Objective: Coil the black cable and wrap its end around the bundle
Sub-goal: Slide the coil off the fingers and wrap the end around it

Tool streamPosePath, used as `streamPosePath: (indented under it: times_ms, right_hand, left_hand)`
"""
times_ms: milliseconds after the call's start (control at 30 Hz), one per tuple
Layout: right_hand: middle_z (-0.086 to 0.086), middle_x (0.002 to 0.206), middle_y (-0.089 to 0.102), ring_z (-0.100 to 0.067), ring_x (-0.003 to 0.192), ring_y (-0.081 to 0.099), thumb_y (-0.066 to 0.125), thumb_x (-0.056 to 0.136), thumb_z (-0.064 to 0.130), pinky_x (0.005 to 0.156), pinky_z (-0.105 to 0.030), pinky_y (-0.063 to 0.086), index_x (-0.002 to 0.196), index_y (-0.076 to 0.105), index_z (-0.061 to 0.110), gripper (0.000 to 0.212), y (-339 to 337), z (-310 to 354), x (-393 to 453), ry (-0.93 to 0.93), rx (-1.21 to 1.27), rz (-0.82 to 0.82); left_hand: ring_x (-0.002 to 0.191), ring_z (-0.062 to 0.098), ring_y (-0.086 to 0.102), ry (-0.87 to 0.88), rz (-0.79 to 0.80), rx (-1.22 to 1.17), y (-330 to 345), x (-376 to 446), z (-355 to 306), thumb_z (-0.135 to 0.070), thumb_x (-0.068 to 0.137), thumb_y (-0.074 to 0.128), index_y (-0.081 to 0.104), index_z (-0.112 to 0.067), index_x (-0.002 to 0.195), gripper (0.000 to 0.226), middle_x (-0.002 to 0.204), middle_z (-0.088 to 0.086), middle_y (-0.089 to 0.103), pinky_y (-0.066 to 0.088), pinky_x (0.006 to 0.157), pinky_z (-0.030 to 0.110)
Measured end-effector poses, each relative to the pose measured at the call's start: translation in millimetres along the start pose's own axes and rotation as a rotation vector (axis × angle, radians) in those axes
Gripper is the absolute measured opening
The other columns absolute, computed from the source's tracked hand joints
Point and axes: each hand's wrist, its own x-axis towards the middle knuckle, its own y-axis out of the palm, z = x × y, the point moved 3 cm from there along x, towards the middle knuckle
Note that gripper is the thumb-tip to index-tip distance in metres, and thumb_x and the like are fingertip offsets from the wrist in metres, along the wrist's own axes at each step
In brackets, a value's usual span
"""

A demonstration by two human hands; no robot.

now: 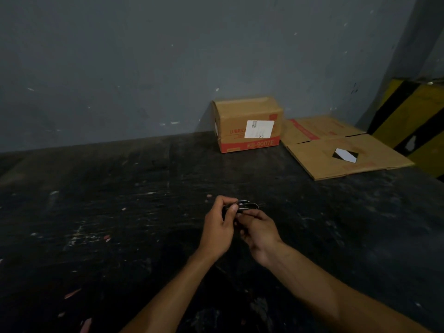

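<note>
your left hand [217, 227] pinches the black cable [247, 205] between thumb and fingertips, and your right hand [260, 230] closes on it from the near side, just above the worktop [120, 212] at mid-frame. only a few glossy loops show past your fingers; the rest of the bundle is hidden in your hands, so you cannot tell how much loose end is left. it looks like the coil is mostly gathered and the wrap is the step in hand

to do it well, keep the left pinch firm on the loops so they stay stacked, and let the right lead the free end around the middle of the bundle, each turn snug beside the last. thin, smooth, springy cable like this will likely try to spring open, so hold tension until the tip is tucked

the worktop is dark, scuffed and flecked with pale scratches, poor contrast for a black cable in dim light. well away at the back stand a closed cardboard box [248, 124] with red print and a white label, and a flattened cardboard sheet [346, 152] beside it, against a dull grey wall [144, 68]
</note>
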Motion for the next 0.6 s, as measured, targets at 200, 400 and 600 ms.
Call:
streamPosePath:
  times_ms: [200,400,600]
  right_hand:
    - [-0.006,0.084,0.074,-0.018,0.079,0.067,0.063,0.085,0.004,0.064,-0.028,0.048,0.093,0.069,0.012,0.012,-2.3,0.8,-0.1,0.079,0.052,0.010]
    - [-0.005,0.079,0.068,-0.016,0.073,0.060,0.053,0.090,0.002,0.065,-0.028,0.039,0.092,0.067,0.012,0.017,-7.7,-1.6,4.4,0.084,0.088,0.036]
    - [-0.003,0.083,0.068,-0.012,0.071,0.055,0.056,0.091,0.004,0.065,-0.026,0.040,0.089,0.069,0.014,0.017,-16.7,-3.8,11.2,0.108,0.029,0.104]
  left_hand:
    - [0.097,0.005,0.062,-0.049,-0.018,-0.052,6.3,-6.2,4.7,-0.018,0.098,0.052,0.044,-0.036,0.100,0.019,0.104,-0.001,0.063,0.048,0.080,0.016]
    - [0.102,0.017,0.062,-0.224,0.075,-0.064,10.6,-5.8,11.6,-0.021,0.099,0.050,0.032,-0.025,0.119,0.028,0.109,0.009,0.064,0.048,0.089,0.028]
    - [0.069,0.005,0.054,-0.258,0.069,-0.041,6.0,-2.2,12.3,-0.017,0.098,0.054,0.055,-0.014,0.094,0.005,0.074,-0.002,0.060,0.042,0.069,0.021]
